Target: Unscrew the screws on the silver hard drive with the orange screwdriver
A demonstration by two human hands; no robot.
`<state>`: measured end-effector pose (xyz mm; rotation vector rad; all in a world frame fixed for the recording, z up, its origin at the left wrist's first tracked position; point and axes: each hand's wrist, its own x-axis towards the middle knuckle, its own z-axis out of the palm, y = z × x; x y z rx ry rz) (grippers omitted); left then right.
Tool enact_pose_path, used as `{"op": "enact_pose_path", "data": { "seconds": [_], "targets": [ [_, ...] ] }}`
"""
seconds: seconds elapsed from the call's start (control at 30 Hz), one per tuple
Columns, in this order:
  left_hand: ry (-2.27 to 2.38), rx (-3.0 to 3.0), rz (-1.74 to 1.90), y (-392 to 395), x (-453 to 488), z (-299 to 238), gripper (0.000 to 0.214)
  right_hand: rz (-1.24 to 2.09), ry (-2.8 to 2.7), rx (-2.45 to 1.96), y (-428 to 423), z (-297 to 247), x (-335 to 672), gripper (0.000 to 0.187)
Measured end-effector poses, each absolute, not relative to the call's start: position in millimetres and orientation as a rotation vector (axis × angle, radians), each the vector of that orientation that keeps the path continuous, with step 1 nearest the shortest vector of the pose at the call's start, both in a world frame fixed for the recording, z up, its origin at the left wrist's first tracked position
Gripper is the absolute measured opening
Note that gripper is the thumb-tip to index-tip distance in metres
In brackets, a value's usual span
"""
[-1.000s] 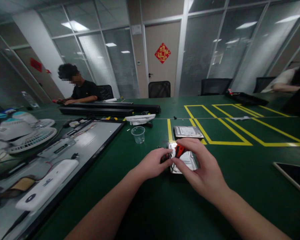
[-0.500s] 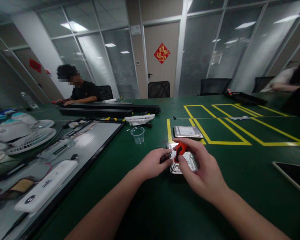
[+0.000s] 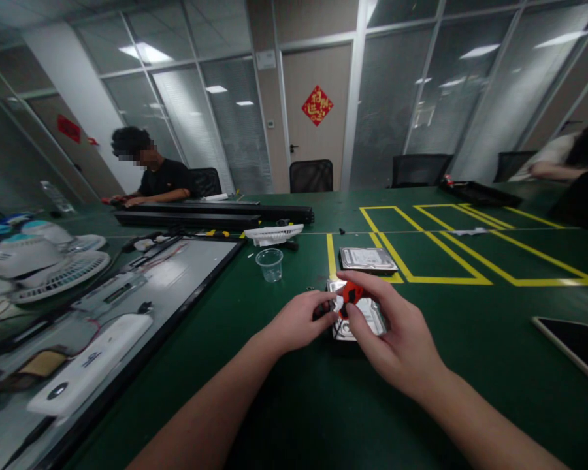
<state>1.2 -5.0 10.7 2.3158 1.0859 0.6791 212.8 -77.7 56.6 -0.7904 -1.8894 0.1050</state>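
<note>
A silver hard drive [image 3: 372,318] lies on the green table in front of me, partly covered by my hands. My right hand [image 3: 396,333] is closed on a red and black screwdriver [image 3: 353,294], its thumb and fingers round the handle over the drive. The screwdriver's tip is hard to make out. At the drive's left edge, my left hand [image 3: 304,318] grips with thumb and fingers, close to the screwdriver's lower end. Just behind lies a second hard drive [image 3: 367,258], label side up, touched by neither hand.
A clear plastic cup [image 3: 270,266] stands left of the drives, near a white slotted part [image 3: 273,234]. A large grey panel [image 3: 176,277] carries a white power bank-like block [image 3: 92,365]. Yellow tape [image 3: 441,281] marks the table; a phone [image 3: 575,346] lies right. A person [image 3: 159,176] sits across.
The screwdriver handle has turned a little in my right hand, whose fingers have shifted slightly left. My left hand and the hard drive have stayed where they were.
</note>
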Motion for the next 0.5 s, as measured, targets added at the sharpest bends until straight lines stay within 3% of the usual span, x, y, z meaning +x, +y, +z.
{"op": "enact_pose_path", "data": {
  "seconds": [0.5],
  "targets": [
    [1.034,2.323,0.703,-3.7,0.7,9.1,0.026,0.009,-1.863,-0.736,-73.5,59.5,212.1,0.043]
  ]
}}
